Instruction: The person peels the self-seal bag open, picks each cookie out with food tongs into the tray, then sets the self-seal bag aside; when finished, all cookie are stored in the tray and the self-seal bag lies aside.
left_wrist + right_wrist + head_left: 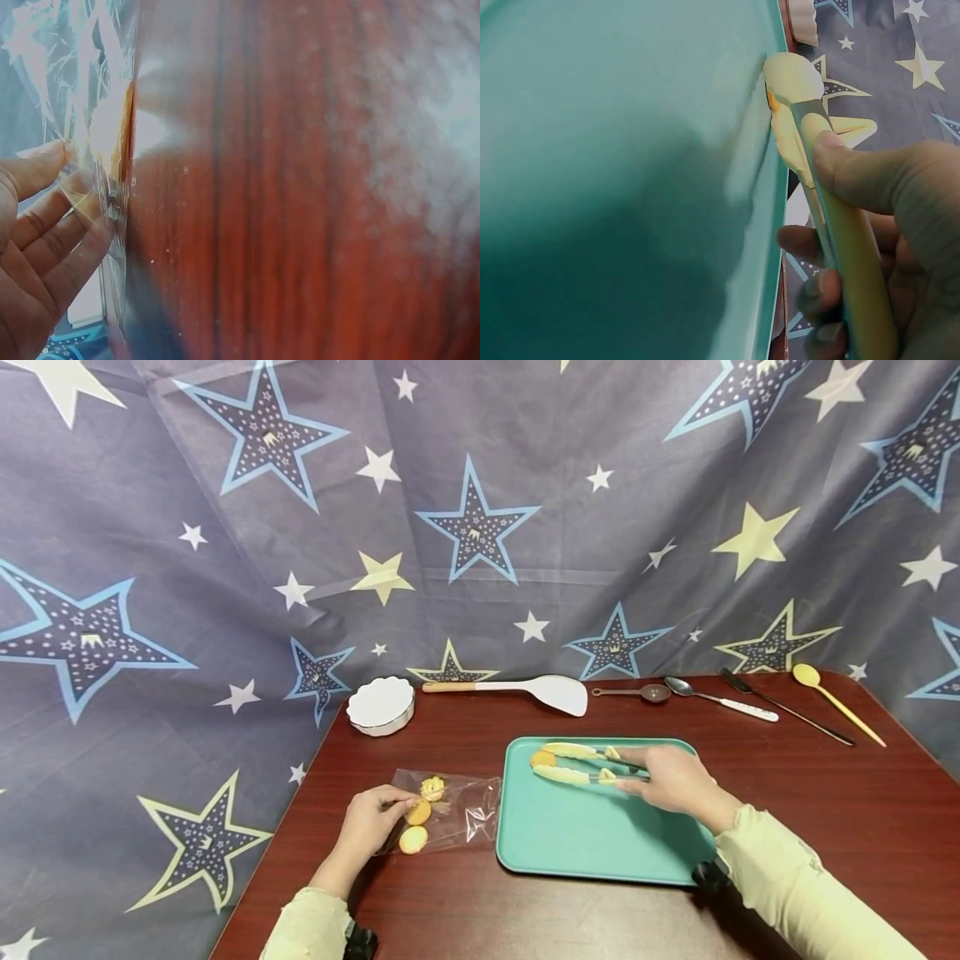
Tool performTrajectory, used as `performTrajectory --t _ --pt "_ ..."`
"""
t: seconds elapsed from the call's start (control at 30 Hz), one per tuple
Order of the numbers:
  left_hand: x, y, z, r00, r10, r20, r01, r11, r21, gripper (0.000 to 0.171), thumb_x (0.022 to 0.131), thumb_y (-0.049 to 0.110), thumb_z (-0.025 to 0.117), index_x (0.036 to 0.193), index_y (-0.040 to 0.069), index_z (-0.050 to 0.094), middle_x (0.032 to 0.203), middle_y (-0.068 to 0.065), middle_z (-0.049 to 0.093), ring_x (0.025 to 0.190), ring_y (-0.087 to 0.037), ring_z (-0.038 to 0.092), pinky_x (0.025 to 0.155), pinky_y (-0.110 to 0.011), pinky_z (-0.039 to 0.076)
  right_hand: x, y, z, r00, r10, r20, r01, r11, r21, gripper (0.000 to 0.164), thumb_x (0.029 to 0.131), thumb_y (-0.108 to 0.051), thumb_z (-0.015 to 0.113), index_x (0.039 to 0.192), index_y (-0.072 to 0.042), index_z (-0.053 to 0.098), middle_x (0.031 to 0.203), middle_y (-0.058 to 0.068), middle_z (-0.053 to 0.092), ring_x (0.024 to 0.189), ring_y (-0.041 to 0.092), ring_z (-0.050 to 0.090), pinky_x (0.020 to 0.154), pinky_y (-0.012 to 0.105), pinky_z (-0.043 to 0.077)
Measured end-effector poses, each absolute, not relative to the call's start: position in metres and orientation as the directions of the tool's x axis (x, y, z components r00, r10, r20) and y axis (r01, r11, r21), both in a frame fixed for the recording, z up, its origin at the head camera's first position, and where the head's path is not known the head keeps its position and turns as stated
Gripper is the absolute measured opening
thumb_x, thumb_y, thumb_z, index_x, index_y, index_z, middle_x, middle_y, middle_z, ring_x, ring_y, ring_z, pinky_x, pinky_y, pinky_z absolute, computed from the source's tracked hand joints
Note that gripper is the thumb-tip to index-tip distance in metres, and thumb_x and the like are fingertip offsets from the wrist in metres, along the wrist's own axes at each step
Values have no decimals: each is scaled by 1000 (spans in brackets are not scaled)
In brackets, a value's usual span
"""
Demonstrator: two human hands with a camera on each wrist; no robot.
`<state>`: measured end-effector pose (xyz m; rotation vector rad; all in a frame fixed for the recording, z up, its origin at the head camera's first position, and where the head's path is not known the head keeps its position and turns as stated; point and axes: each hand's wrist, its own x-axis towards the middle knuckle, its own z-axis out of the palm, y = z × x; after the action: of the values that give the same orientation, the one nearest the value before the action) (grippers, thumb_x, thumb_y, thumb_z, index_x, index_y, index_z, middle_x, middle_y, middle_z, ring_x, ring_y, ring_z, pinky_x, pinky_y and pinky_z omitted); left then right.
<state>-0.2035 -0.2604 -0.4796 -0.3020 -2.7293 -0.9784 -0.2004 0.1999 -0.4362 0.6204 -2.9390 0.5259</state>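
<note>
My left hand [369,827] pinches the near-left edge of a clear plastic bag [480,814] lying on the table; the left wrist view shows the film between thumb and fingers. In the bag are a pale round cookie [413,840], a browner one [418,813] and a ridged yellow piece [432,789]. My right hand [678,781] grips kitchen tongs [847,247] with cream-coloured tips, held low over the green tray [592,847]. Between the tips, at the tray's far left, is a round orange-brown cookie [543,758]; whether it touches the tray I cannot tell.
Along the table's back edge stand a white fluted dish [381,703], a white turner [558,693], a brown measuring spoon [655,693], a metal spoon [723,700], a thin dark utensil [787,708] and a yellow spoon [832,700]. A star-patterned curtain [480,610] hangs behind.
</note>
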Motion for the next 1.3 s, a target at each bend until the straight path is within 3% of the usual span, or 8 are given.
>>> performTrajectory --t 0.27,0.5,0.73,0.93,1.3 --pt "-203 -260 -480 -954 116 276 264 758 596 9 82 9 78 86 17 80 85 7 72 88 -18 69 83 -42 52 -196 202 -431 -919 -364 150 -394 858 -330 55 85 -38 74 130 -8 63 120 12 68 103 35 64 79 51 52" --pt "-203 -260 -479 -952 118 282 269 760 591 9 82 10 78 86 18 80 85 8 72 88 -18 69 83 -41 52 -185 191 -420 -871 -416 262 -487 802 -347 53 84 -37 75 127 -8 66 117 9 69 102 30 66 80 48 53" --pt "-203 -260 -478 -948 116 295 277 757 592 7 82 10 78 85 16 80 84 8 72 88 -18 69 82 -41 53 -173 166 -413 -810 -508 292 -585 736 -342 44 86 -36 74 123 -13 70 114 3 71 97 23 69 69 39 54" --pt "-203 -260 -480 -947 116 299 280 753 595 8 82 10 78 85 16 80 85 8 72 89 -18 69 83 -41 53 -170 145 -419 -773 -558 301 -630 732 -259 40 86 -38 73 119 -16 72 108 0 73 93 21 70 63 39 54" --pt "-202 -260 -482 -947 117 300 281 754 594 10 82 8 77 86 17 80 85 9 72 89 -18 69 82 -41 53 -175 102 -436 -765 -571 299 -637 738 -221 41 84 -38 75 119 -18 72 104 -2 73 84 19 70 53 36 51"
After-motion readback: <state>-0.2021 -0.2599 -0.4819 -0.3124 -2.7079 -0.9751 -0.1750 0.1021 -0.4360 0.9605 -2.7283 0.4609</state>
